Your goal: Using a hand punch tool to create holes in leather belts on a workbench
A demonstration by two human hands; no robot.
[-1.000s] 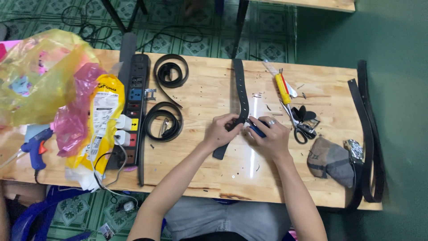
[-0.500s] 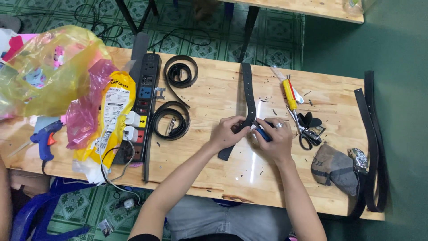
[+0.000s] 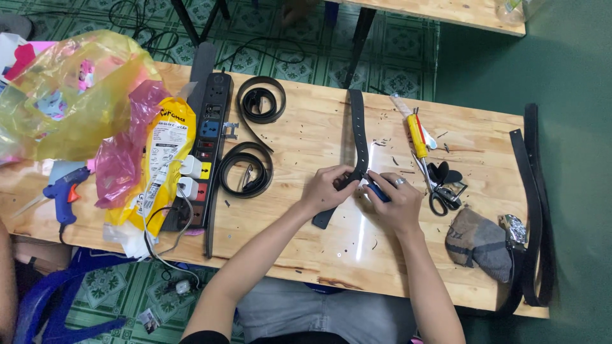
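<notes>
Worktop [image 3: 299,255]: we sit at its near edge, both forearms reaching in over the wood.
Left hand [image 3: 328,186]: our fingers are pressed down on the strap, pinning it flat just left of the tool.
Right hand [image 3: 400,202]: our fingers are closed around a blue-handled tool [image 3: 377,190], its tip meeting the strap; what kind of tool it is we cannot tell.
Strap [image 3: 357,137]: a dark belt strip lying from mid-worktop away toward the far edge, its near end angled left under our left hand.
Doing it well: we judge that the holding hand should stay close to the tip yet clear of its path, the strap kept flat, and pressure applied straight down so that the tool does not skid.
Right of us: grey cloth [image 3: 479,242], scissors [image 3: 440,188], yellow-handled tool [image 3: 417,135], long belts [image 3: 534,191] at the edge.
Left of us: coiled belts [image 3: 245,169], power strip [image 3: 205,143], yellow packet [image 3: 159,172], glue gun [image 3: 64,191].
Far left: yellow bag [image 3: 70,95].
</notes>
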